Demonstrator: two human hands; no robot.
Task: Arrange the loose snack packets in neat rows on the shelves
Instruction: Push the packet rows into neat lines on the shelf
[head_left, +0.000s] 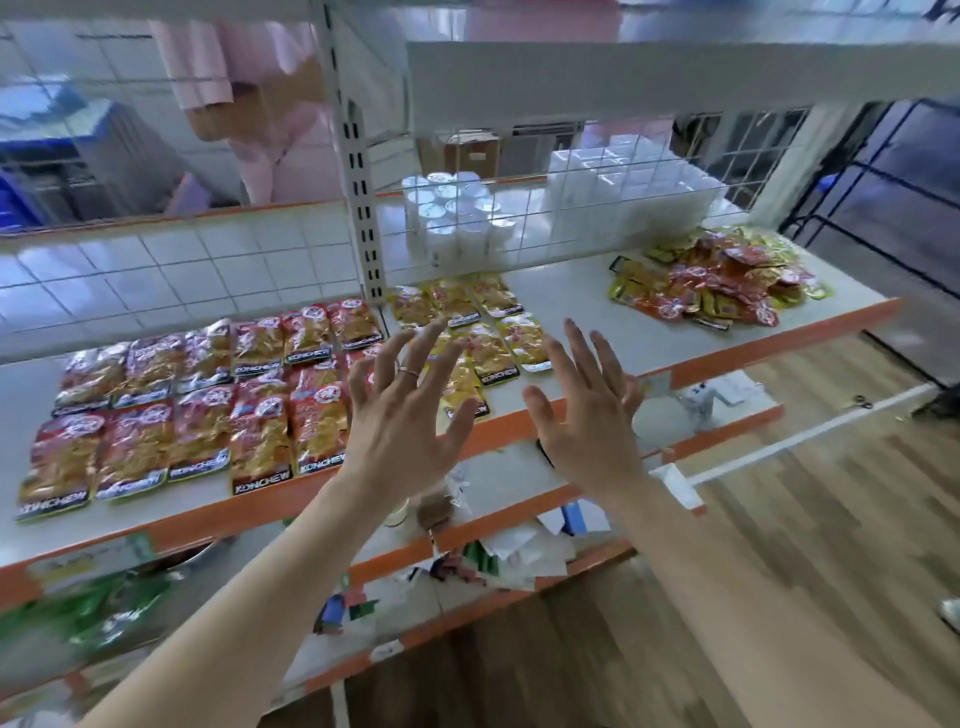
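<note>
Red snack packets (197, 410) lie in neat rows on the left part of the white shelf (582, 291). Yellow packets (493, 332) sit in rows just right of the upright post. A loose heap of red and yellow packets (722, 283) lies at the shelf's right end. My left hand (405, 410) hovers over the boundary between the red and yellow rows, fingers spread, holding nothing. My right hand (587, 410) is raised beside it over the shelf's front edge, fingers straight and empty.
A white slotted post (361, 192) divides the shelf. Behind a wire grid stand white cups (457, 218) and stacked white containers (628, 192). Lower shelves (498, 519) hold mixed clutter. Wooden floor (810, 545) lies to the right.
</note>
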